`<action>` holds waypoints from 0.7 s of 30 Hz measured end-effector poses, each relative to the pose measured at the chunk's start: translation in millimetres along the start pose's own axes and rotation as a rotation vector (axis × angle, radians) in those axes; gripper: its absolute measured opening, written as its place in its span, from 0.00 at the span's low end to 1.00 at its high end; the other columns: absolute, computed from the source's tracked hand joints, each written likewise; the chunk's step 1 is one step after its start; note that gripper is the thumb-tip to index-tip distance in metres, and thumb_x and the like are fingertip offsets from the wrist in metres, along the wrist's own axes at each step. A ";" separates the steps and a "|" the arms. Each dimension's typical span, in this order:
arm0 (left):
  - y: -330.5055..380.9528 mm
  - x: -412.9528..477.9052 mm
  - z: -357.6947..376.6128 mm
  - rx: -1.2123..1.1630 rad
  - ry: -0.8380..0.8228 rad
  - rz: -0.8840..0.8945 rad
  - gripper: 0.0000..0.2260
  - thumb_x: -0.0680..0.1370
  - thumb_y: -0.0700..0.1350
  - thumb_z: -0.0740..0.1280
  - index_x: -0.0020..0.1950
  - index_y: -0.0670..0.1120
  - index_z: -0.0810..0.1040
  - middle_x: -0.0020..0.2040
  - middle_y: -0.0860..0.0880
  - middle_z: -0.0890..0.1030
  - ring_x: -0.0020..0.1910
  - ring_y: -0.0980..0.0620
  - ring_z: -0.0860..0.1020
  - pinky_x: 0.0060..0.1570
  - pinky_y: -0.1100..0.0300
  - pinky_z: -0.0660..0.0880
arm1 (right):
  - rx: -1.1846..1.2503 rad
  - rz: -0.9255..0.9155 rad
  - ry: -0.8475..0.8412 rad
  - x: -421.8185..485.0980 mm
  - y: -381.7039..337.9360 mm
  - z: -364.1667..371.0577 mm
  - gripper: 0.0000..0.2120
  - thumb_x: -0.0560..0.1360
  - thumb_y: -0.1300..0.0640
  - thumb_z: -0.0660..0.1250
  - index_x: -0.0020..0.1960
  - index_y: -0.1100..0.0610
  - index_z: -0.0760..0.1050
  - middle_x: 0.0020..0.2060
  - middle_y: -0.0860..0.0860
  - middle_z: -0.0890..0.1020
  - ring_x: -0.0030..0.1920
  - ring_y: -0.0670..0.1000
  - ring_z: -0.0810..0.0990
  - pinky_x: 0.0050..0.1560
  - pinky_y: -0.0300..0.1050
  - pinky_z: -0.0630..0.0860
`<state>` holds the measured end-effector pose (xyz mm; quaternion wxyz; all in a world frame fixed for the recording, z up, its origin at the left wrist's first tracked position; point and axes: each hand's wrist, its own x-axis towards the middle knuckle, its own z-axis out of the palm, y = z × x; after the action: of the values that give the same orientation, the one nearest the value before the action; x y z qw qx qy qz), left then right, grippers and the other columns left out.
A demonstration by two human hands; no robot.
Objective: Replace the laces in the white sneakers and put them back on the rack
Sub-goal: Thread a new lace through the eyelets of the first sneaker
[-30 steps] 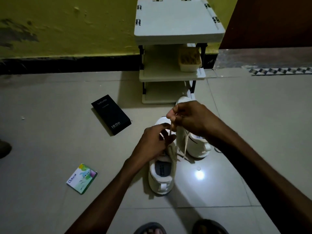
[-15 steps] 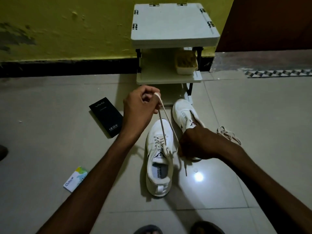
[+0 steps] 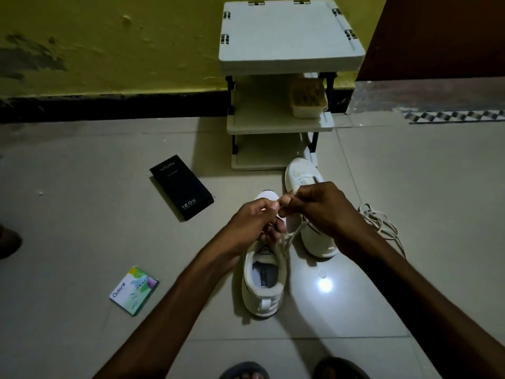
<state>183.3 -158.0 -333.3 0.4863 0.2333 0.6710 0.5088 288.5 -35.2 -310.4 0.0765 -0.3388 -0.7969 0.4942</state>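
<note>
A lace (image 3: 292, 237) is held taut above the near sneaker (image 3: 263, 280), from whose eyelet area it rises to the fingertips of both hands. It is pinched by the left hand (image 3: 254, 222), whose fingers are curled in toward the thumb, and by the right hand (image 3: 319, 206), whose thumb and forefinger are closed on the strand close to its end. The two hands are met fingertip to fingertip over the toe of that sneaker. How far up the eyelets the lace is threaded cannot be told, since that part is covered by the hands.

The near sneaker is stood upright on the floor (image 3: 82, 242) with its heel toward the camera. The far sneaker (image 3: 299, 173) is set just beside it on the right and farther forward, its toe near the foot of the rack (image 3: 287, 50); its middle is hidden by the right hand. A loose lace (image 3: 379, 222) is piled on the floor just right of the far sneaker.

The rack is placed against a yellow wall (image 3: 109, 50), and a tub (image 3: 307, 101) is kept on its middle shelf. A black box (image 3: 181, 187) is laid on the floor left of the sneakers, and a small packet (image 3: 134, 289) farther left and nearer the camera. A bright spot of reflected light (image 3: 325, 285) is seen on the tile right of the near sneaker. Two sandalled feet (image 3: 243, 372) are cut off by the bottom edge.
</note>
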 end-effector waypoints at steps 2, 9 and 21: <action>-3.6 -0.9 -3.3 -0.034 0.059 0.021 0.07 0.83 0.41 0.60 0.51 0.41 0.77 0.34 0.48 0.78 0.30 0.56 0.74 0.33 0.65 0.72 | 0.029 0.041 0.051 -1.1 2.2 3.1 0.12 0.75 0.48 0.70 0.39 0.53 0.85 0.34 0.47 0.85 0.42 0.50 0.83 0.44 0.44 0.74; -13.9 5.5 -16.3 0.102 0.219 0.119 0.09 0.82 0.35 0.58 0.50 0.41 0.77 0.38 0.45 0.84 0.35 0.51 0.80 0.39 0.59 0.77 | -0.198 0.223 -0.311 -10.8 1.2 5.2 0.11 0.81 0.56 0.63 0.46 0.61 0.80 0.39 0.56 0.82 0.39 0.53 0.79 0.39 0.45 0.75; -25.8 9.3 -17.2 0.381 0.270 0.163 0.07 0.78 0.37 0.68 0.42 0.45 0.82 0.35 0.50 0.85 0.33 0.56 0.82 0.41 0.62 0.77 | -0.184 0.087 -0.150 -13.9 13.8 4.0 0.07 0.76 0.59 0.70 0.52 0.52 0.83 0.45 0.47 0.84 0.43 0.42 0.81 0.42 0.34 0.77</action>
<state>168.8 -167.9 -360.5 0.2966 0.3041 0.7927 0.4372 303.7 -42.7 -321.1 -0.0366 -0.3408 -0.8270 0.4457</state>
